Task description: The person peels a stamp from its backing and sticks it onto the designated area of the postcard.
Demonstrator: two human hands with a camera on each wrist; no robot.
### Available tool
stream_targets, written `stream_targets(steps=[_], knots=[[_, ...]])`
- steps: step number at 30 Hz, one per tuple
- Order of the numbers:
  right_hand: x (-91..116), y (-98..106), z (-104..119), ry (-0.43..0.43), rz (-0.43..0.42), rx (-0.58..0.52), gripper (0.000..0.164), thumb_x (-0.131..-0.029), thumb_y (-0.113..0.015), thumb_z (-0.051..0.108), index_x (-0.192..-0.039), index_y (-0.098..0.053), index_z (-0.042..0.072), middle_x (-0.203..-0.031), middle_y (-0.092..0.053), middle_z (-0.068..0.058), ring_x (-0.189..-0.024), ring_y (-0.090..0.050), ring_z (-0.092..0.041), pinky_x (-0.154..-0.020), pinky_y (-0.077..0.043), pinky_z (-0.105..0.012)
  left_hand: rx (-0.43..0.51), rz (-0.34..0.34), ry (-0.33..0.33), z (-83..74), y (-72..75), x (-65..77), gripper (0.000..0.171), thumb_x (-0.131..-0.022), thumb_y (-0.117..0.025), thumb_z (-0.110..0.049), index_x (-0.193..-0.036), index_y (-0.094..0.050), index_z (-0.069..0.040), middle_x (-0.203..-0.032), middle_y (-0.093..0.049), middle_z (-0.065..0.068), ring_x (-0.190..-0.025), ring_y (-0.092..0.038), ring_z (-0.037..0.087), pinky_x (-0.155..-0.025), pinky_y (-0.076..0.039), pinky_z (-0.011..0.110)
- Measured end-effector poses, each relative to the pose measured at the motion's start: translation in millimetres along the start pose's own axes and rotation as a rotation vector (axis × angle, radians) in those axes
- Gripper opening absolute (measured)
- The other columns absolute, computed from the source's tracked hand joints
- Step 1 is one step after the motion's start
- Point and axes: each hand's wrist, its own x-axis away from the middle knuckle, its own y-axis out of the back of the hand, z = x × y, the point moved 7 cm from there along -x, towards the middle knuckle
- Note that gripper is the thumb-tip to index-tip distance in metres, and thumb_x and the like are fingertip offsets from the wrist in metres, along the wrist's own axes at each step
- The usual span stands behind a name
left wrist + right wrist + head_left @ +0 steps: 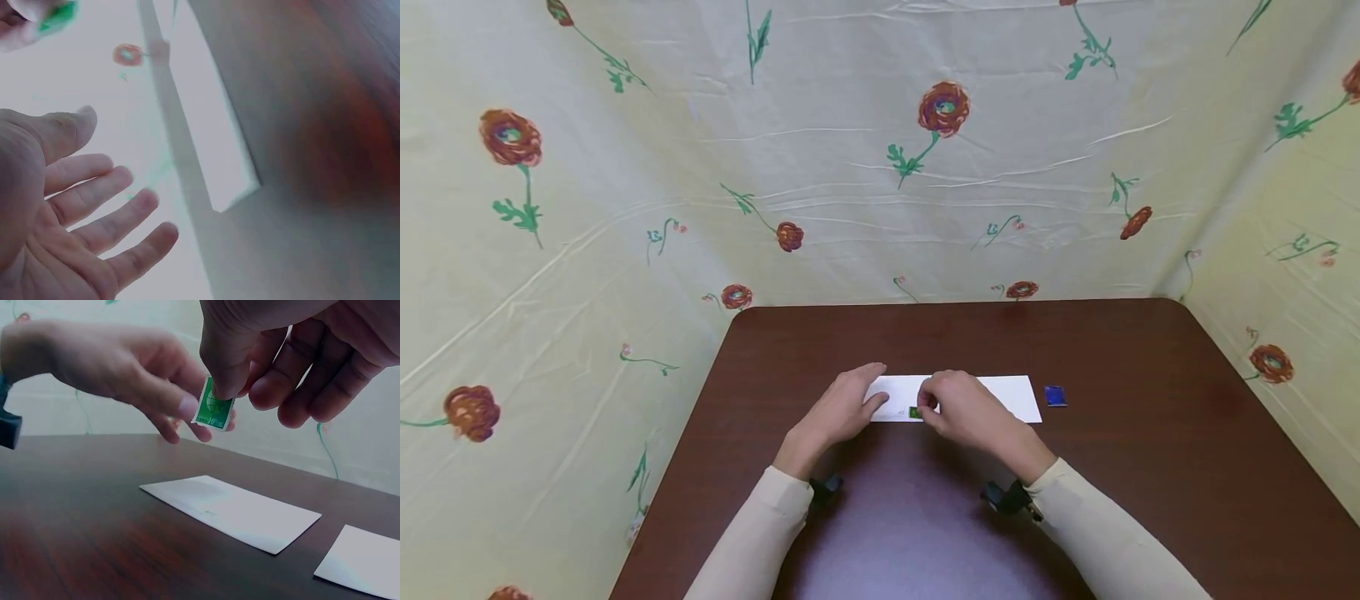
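Right wrist; two hands (131, 372) (300, 359), one green stamp (214, 411)

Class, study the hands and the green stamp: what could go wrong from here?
1. The right hand only pinches the small green stamp, held above the table, so it might slip and drop.
2. The left hand is open and does not seem to press on the white sheets, so one could slide if nudged.
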Motion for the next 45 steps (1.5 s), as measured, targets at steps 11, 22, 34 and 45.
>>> stream_targets(steps=[11,22,34,45], knots=[[-3,8,0,-0.028,-0.013,-0.01,0.006,-0.085,-0.075,0.019,-0.08,-0.071,0.019,-0.072,-0.063,0.01,-0.065,-0.051,-0.007,-0.063,-0.047,-0.024,0.099,-0.02,-0.123,-44.2,14.4,1.1,0.021,-0.092,-0.066,-0.016,-0.109,-0.076,-0.008,-0.099,-0.076,-0.001,-0.089,-0.069,0.013,-0.079,-0.055,0.031],[0,8,2,-0.016,-0.021,-0.039,0.006,-0.085,-0.076,0.02,-0.083,-0.07,0.019,-0.078,-0.065,0.008,-0.07,-0.055,-0.007,-0.067,-0.049,-0.026,0.158,-0.039,-0.126,-45.5,11.8,4.1,0.009,-0.091,-0.07,-0.015,-0.089,-0.077,-0.021,-0.077,-0.069,-0.017,-0.07,-0.059,0.001,-0.067,-0.051,0.021],[1,4,4,0.013,-0.005,-0.064,0.008,-0.085,-0.076,0.02,-0.082,-0.069,0.021,-0.078,-0.062,0.012,-0.07,-0.053,-0.006,-0.065,-0.046,-0.023,0.183,-0.048,-0.103,-44.6,14.0,3.4,0.009,-0.091,-0.068,-0.012,-0.09,-0.077,-0.016,-0.077,-0.069,-0.01,-0.07,-0.061,0.01,-0.065,-0.049,0.021],[-2,5,8,0.023,-0.022,-0.054,0.007,-0.088,-0.074,0.021,-0.084,-0.067,0.021,-0.08,-0.062,0.011,-0.071,-0.055,-0.006,-0.067,-0.049,-0.023,0.169,-0.085,0.005,-40.0,18.6,3.8,0.012,-0.091,-0.069,-0.018,-0.079,-0.072,-0.019,-0.066,-0.062,-0.013,-0.061,-0.054,0.006,-0.058,-0.047,0.022]])
